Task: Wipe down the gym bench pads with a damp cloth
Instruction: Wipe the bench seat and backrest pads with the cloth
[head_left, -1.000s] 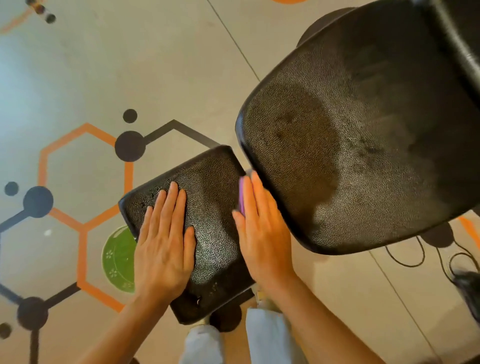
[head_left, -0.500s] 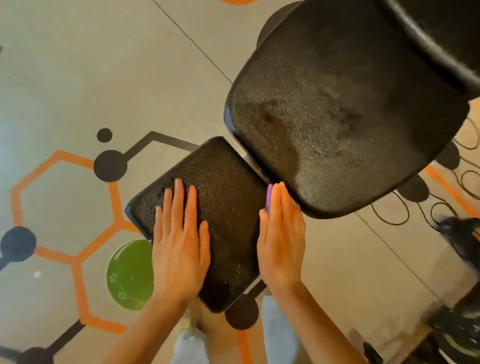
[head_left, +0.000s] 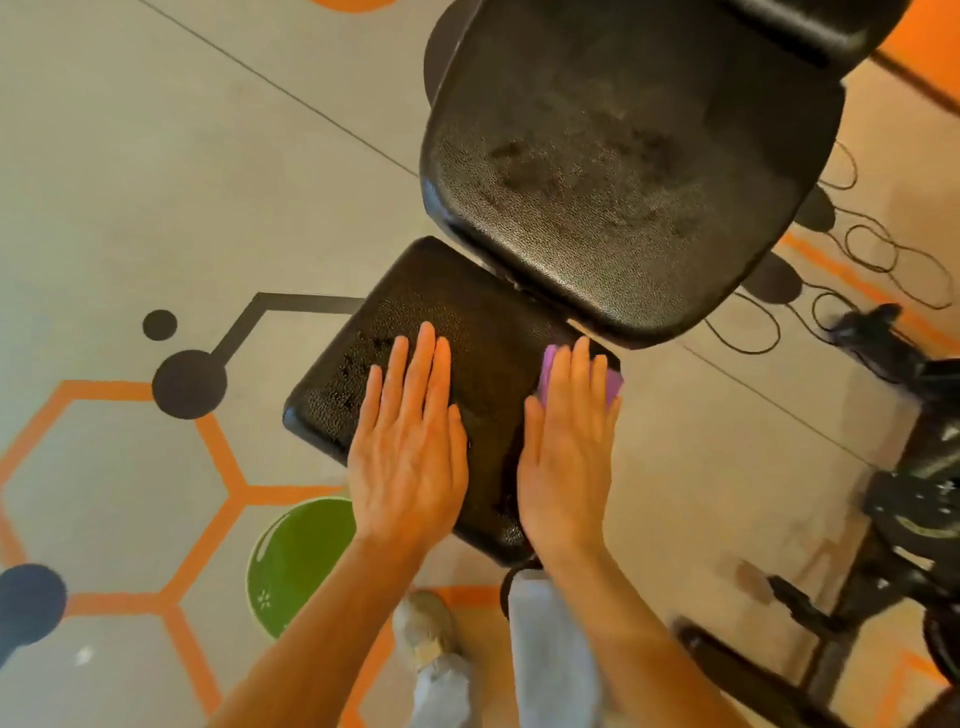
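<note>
Cloth (head_left: 613, 382) now more exposed under flat right hand (head_left: 569, 441) at seat pad (head_left: 467, 332) edge; left hand (head_left: 410, 447) flat, steadying; wiping continues.

Bright, warm light; blurred, warped edges

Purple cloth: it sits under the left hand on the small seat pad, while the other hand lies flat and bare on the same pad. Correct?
Not quite. The head view shows the purple cloth under the right hand, at the small seat pad's right edge. The left hand is the one lying flat and bare on that pad.
</note>
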